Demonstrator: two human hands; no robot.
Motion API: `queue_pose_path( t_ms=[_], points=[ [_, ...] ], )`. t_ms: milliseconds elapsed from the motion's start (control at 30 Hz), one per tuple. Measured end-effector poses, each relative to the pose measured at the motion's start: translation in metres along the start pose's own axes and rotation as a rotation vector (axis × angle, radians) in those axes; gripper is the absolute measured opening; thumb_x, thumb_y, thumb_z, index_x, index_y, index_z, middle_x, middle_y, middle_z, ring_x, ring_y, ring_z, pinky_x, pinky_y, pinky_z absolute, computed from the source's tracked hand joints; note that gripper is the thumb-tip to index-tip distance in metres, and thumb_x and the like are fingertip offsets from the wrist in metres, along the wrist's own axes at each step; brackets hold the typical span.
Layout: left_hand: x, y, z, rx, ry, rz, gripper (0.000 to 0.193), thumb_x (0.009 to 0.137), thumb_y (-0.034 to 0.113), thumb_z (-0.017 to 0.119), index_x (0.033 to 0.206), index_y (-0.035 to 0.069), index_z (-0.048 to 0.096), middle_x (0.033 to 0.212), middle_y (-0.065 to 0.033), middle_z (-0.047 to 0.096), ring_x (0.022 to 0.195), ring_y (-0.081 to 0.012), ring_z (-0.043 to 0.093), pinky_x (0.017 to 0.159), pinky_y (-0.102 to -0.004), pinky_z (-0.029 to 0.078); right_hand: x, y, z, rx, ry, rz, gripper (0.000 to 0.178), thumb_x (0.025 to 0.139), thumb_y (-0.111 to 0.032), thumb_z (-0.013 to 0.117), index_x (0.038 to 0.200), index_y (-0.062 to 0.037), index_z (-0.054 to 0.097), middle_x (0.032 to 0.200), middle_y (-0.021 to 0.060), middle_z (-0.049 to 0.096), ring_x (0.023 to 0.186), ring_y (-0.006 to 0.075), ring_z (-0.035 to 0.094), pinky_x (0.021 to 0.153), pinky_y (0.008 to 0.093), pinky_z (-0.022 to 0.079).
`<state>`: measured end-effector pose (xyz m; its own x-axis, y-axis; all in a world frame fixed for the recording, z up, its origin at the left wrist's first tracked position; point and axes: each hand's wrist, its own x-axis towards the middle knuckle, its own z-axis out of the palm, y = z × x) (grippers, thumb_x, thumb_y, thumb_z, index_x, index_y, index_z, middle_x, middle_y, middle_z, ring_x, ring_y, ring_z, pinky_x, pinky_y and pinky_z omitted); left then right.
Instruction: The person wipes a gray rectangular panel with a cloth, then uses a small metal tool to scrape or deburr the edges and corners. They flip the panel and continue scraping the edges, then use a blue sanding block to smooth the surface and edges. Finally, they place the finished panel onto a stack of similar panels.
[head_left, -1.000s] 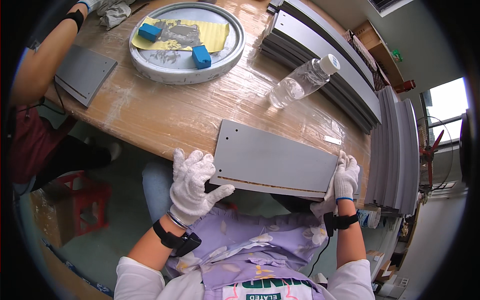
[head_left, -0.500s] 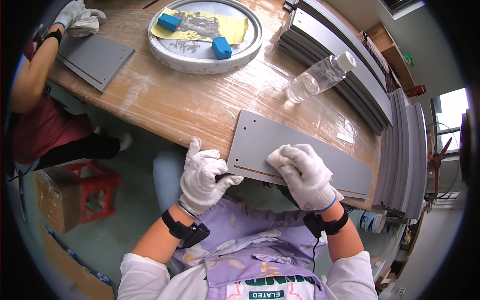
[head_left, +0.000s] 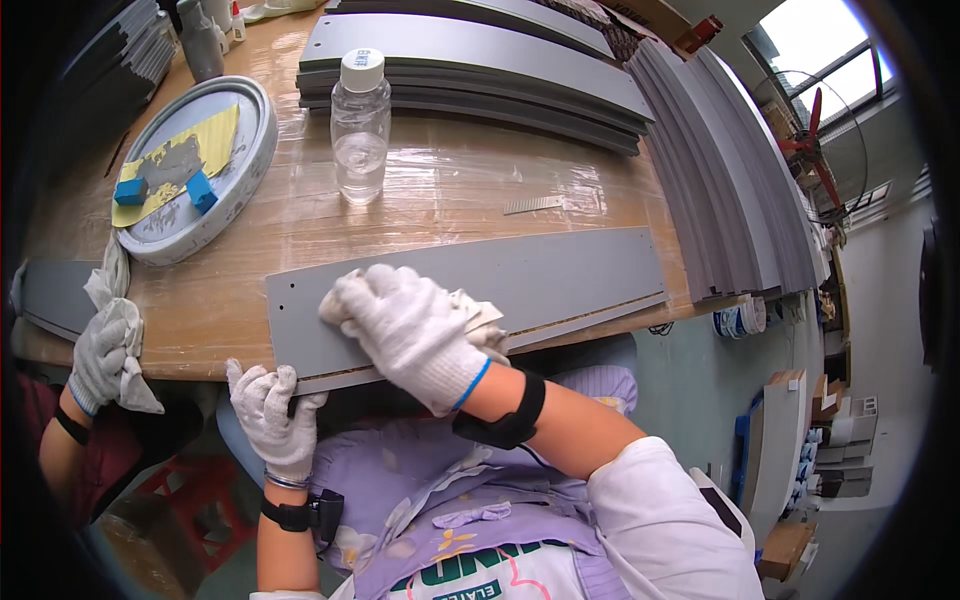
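A long grey board (head_left: 560, 270) lies flat along the near edge of the table, with small holes at its left end and a narrow brown groove along its near side. My right hand (head_left: 410, 325), in a white knit glove, is closed on a bunched white cloth (head_left: 480, 318) and presses it onto the board's left half. Part of the cloth sticks out beneath the palm. At the board's near left corner my left hand (head_left: 275, 420), also gloved, holds the edge with curled fingers and thumb.
Beyond the board stand a clear bottle (head_left: 360, 150) and a metal ruler-like strip (head_left: 534, 205). Grey boards are stacked at the back (head_left: 470, 50) and right (head_left: 710, 180). A round lid (head_left: 262, 150) carries blue blocks and yellow sandpaper. A co-worker's gloved hand (head_left: 100, 355) is at left.
My view has turned right. My right hand has moved the cloth left along the board, toward the end with the holes. My left hand stays at the board's corner.
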<state>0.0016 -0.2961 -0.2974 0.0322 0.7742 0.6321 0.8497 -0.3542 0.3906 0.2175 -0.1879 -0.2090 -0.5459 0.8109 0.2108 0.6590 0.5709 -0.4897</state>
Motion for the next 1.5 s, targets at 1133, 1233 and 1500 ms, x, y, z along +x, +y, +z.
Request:
queue_pose_path(
  t_ms=[1133, 1233, 1500],
  points=[
    [0.06, 0.084, 0.002, 0.323, -0.38, 0.109, 0.055, 0.097, 0.052, 0.054, 0.119, 0.003, 0.061, 0.136, -0.018, 0.054, 0.136, -0.0405, 0.041, 0.12, -0.0558, 0.023, -0.068, 0.078, -0.065, -0.016, -0.058, 0.223, 0.017, 0.087, -0.029, 0.064, 0.102, -0.0198, 0.065, 0.104, 0.0093, 0.061, 0.1, 0.0309, 0.061, 0.086, 0.0406, 0.053],
    [0.064, 0.09, 0.01, 0.298, -0.471, 0.075, 0.063, 0.098, 0.053, 0.051, 0.138, 0.004, 0.054, 0.148, -0.0201, 0.046, 0.141, -0.0416, 0.036, 0.121, -0.0516, 0.022, -0.087, 0.178, -0.128, -0.28, 0.246, 0.726, 0.032, 0.095, -0.037, 0.057, 0.114, -0.011, 0.059, 0.11, 0.0194, 0.058, 0.101, 0.0384, 0.06, 0.087, 0.0485, 0.051],
    [0.089, 0.141, 0.046, 0.268, -0.643, 0.164, 0.069, 0.099, 0.05, 0.048, 0.147, 0.001, 0.044, 0.153, -0.0214, 0.04, 0.144, -0.041, 0.033, 0.122, -0.0508, 0.02, -0.114, 0.18, -0.118, -0.551, 0.371, 0.639, 0.026, 0.091, -0.024, 0.058, 0.113, -0.0101, 0.056, 0.107, 0.0141, 0.058, 0.096, 0.0318, 0.061, 0.081, 0.0434, 0.053]
  ],
)
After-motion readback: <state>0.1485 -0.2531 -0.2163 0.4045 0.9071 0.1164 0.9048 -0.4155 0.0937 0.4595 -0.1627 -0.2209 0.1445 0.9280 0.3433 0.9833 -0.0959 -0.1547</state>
